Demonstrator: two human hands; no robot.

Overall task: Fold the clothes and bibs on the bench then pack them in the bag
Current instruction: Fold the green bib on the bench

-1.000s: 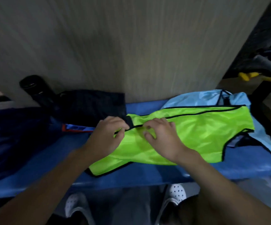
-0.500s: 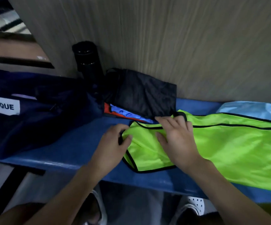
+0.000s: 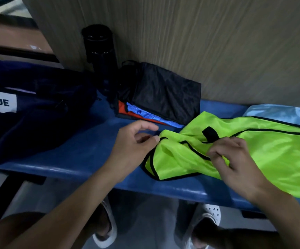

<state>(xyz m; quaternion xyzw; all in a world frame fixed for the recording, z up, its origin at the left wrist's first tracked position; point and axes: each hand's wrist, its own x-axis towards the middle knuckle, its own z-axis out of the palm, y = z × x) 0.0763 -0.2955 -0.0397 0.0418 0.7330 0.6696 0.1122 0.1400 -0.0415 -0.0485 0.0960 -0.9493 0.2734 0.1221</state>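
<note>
Our bib [image 3: 264, 159] lies lengthwise along the bench [image 3: 70, 155], strap end pointing left at the bag [image 3: 38, 123], near hem close to the front edge. Right hand [image 3: 235, 164] pinches the cloth with curled fingers. Left hand [image 3: 133, 150] has its thumb on the tip, grip unclear, with open seat to its left.

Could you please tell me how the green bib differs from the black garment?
The green bib lies unfolded and rumpled; the black garment is folded atop a stack. The right hand grips the green bib; no hand touches the black garment. Both sit on the blue bench.
</note>
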